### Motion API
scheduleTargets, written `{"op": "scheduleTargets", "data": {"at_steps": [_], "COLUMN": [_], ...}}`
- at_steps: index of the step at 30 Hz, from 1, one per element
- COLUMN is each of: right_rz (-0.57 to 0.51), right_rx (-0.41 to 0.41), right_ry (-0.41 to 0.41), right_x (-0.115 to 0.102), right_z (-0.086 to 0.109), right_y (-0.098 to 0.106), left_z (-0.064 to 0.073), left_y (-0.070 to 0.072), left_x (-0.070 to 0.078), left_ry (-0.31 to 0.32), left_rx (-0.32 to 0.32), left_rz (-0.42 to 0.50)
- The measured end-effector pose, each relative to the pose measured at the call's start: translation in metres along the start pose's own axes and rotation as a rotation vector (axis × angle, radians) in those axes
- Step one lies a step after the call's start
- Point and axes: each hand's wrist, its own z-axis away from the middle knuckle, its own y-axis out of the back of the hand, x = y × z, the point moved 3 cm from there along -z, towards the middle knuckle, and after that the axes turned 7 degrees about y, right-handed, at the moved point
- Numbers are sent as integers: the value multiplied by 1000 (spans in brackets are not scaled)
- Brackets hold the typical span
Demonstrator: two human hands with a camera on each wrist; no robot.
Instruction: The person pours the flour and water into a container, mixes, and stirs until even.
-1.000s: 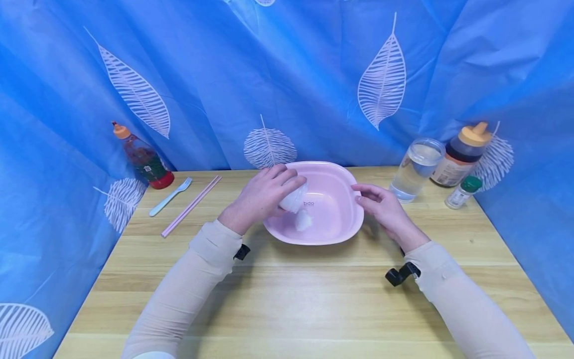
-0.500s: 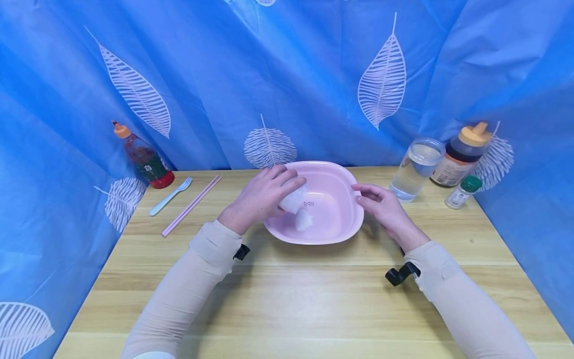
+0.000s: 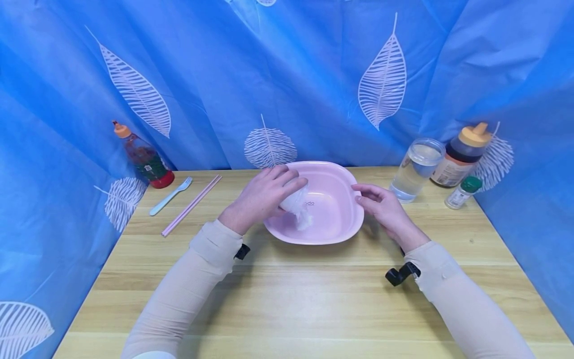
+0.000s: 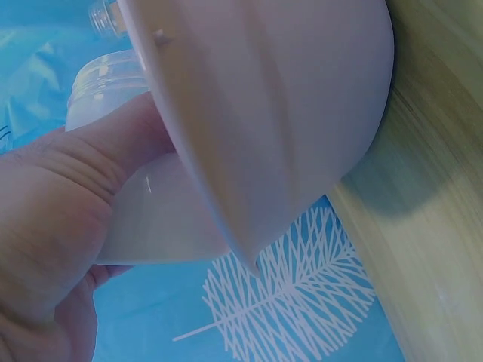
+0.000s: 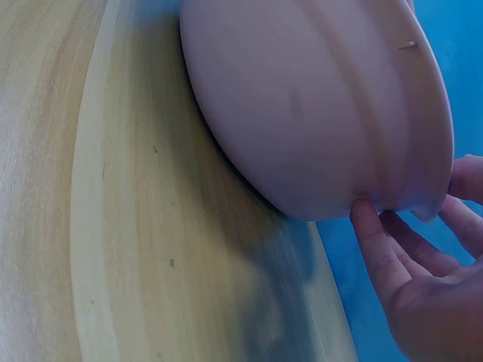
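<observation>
My left hand (image 3: 260, 199) grips a translucent plastic jar (image 3: 292, 198) tipped on its side over the left part of a pink basin (image 3: 338, 219). White powder (image 3: 304, 220) spills from the jar's mouth onto a small heap on the basin floor. In the left wrist view the thumb lies along the jar (image 4: 162, 215), partly behind the basin's outer wall (image 4: 302, 98). My right hand (image 3: 387, 212) holds the basin's right rim. The right wrist view shows its fingertips (image 5: 364, 211) under the rim, against the outside of the basin.
To the right stand a glass of water (image 3: 410, 174), a dark sauce bottle (image 3: 457, 159) with a yellow cap and a green-capped shaker (image 3: 462, 193). At left are a red sauce bottle (image 3: 150, 164), a light blue fork (image 3: 168, 198) and pink chopsticks (image 3: 190, 207). A blue curtain (image 3: 305, 89) hangs behind.
More white powder now comes out of the jar, joining its mouth to the heap below. Both hands and the basin stay nearly in place.
</observation>
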Motion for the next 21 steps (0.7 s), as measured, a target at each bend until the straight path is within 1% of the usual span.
{"op": "scheduleTargets", "data": {"at_steps": [4,7,13,21], "right_rz": [-8,-13,-19,-17], "right_rx": [2,3,2,1], "right_ry": [-1,0,0,-6], "right_x": [1,1,1,1], "right_z": [0,0,0,0], "right_y": [0,1,1,1], "left_z": [0,0,0,1], "left_y": [-1,-3,-6,-11], "left_x": [-1,-3,-7,-15], "left_ry": [12,40,110,228], "left_rx": [-5,-25,-66,-128], "left_rz": [42,97,168,281]}}
